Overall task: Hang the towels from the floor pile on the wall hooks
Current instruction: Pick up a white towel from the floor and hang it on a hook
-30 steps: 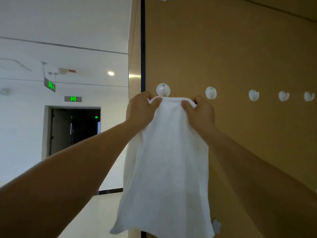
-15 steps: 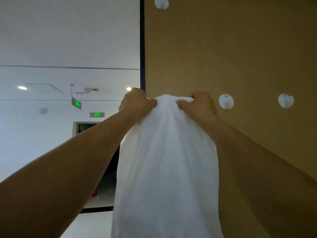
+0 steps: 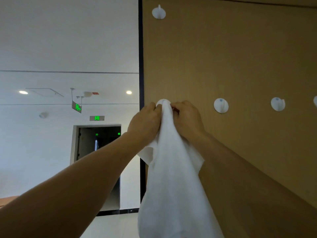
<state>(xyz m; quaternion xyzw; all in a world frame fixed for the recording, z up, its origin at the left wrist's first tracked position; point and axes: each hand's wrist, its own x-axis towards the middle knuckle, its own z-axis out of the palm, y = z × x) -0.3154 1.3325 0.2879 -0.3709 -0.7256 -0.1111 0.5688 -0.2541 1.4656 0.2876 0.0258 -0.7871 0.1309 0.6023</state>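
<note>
At the lower-left wall hook (image 3: 163,101), my left hand (image 3: 145,122) and right hand (image 3: 187,121) pinch the white towel (image 3: 171,186) bunched against it; hook mostly hidden, so letting go early could drop it.

Tan wall panel (image 3: 231,57) bears white hooks (image 3: 221,105).

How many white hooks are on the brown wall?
5. Top hook sits high up; covered hook peeks above the towel; second hook and third hook lie rightward; edge hook is cut off. More may be hidden.
</note>
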